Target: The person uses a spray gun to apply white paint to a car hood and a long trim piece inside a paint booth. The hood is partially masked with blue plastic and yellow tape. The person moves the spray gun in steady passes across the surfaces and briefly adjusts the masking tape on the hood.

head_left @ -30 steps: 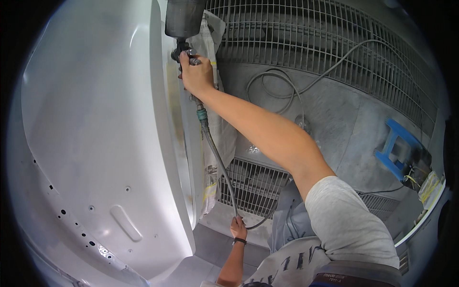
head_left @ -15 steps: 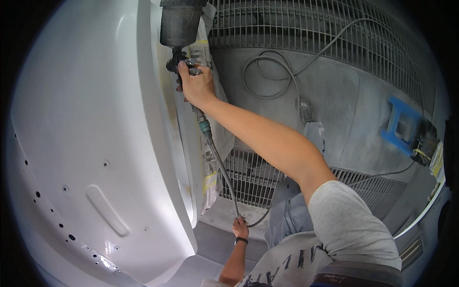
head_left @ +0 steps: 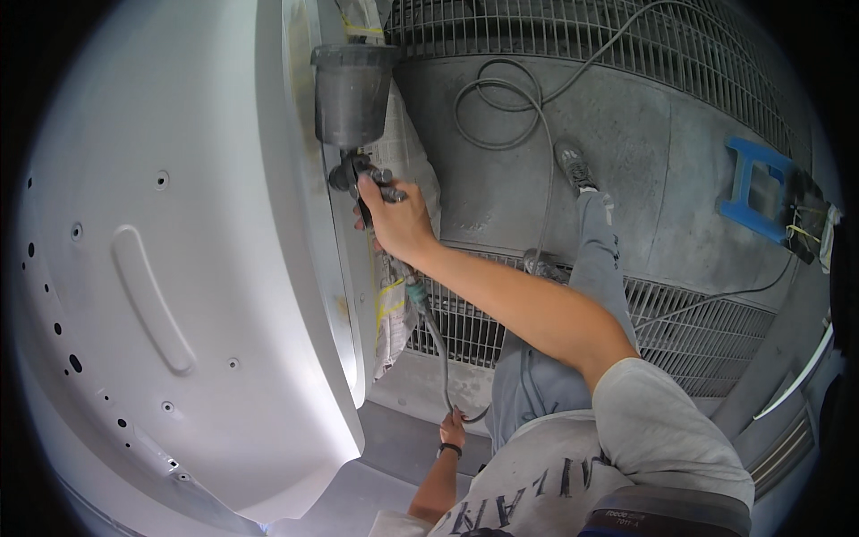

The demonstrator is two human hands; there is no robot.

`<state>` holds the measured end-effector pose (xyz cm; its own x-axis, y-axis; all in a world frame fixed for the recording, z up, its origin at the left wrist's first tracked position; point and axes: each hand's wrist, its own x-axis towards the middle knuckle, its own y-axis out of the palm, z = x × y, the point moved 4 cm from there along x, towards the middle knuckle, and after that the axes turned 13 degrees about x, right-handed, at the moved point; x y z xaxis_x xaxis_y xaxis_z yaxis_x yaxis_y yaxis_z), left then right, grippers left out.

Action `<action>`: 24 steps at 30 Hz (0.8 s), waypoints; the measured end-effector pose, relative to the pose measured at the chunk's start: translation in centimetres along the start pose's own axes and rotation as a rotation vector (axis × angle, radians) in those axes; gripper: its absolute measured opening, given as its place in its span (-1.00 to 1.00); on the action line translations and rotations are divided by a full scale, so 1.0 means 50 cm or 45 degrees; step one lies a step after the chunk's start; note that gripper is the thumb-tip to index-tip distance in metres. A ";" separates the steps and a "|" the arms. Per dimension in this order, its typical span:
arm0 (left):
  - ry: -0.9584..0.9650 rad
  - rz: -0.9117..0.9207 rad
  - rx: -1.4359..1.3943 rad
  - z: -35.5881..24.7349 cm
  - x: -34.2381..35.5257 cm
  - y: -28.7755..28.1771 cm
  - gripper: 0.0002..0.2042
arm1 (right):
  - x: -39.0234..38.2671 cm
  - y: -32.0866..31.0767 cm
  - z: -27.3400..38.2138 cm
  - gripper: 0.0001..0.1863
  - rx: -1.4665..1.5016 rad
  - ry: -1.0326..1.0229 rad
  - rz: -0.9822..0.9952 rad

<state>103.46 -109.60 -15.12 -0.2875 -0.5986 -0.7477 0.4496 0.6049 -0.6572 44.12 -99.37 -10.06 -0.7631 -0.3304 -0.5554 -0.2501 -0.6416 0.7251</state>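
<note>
My right hand (head_left: 394,215) grips a spray gun (head_left: 349,170) with a dark cup (head_left: 352,97) on top, close to the edge of a large pale painted body panel (head_left: 188,268). Paper masking with yellow tape (head_left: 407,170) lines that edge behind the gun. A grey hose (head_left: 438,349) runs down from a green coupling (head_left: 416,295) under the gun to my left hand (head_left: 453,430), which is closed on it near the bottom of the view.
Metal floor grates (head_left: 582,27) border grey floor (head_left: 644,116), with coiled hose (head_left: 497,125) lying on it. A blue stand with a dark object (head_left: 743,188) is at the right. My legs and shoes (head_left: 573,166) show below.
My right hand and the spray gun have moved down in the view. The floor and panel have shifted in view, and more of my legs and shoes shows. My left hand still holds the hose.
</note>
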 end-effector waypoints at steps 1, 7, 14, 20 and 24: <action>-0.017 0.040 0.019 0.012 -0.005 0.008 -0.52 | -0.012 -0.003 -0.010 -0.57 0.006 0.007 0.017; 0.001 0.065 0.066 -0.008 -0.032 0.014 -0.49 | -0.009 -0.010 -0.010 -0.56 -0.072 0.095 -0.014; 0.011 0.057 -0.006 -0.172 -0.021 -0.034 -0.48 | 0.111 0.019 0.101 -0.57 -0.082 -0.064 -0.070; 0.020 0.056 -0.048 -0.322 0.013 -0.076 -0.52 | 0.236 0.038 0.221 -0.53 -0.176 -0.084 0.009; 0.073 0.031 -0.067 -0.411 0.030 -0.100 -0.56 | 0.310 0.057 0.292 -0.53 -0.154 -0.160 0.021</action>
<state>83.42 -102.73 -14.93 -0.3258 -0.5534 -0.7666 0.4126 0.6463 -0.6419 22.89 -96.19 -10.65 -0.8369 -0.2574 -0.4831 -0.1690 -0.7180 0.6753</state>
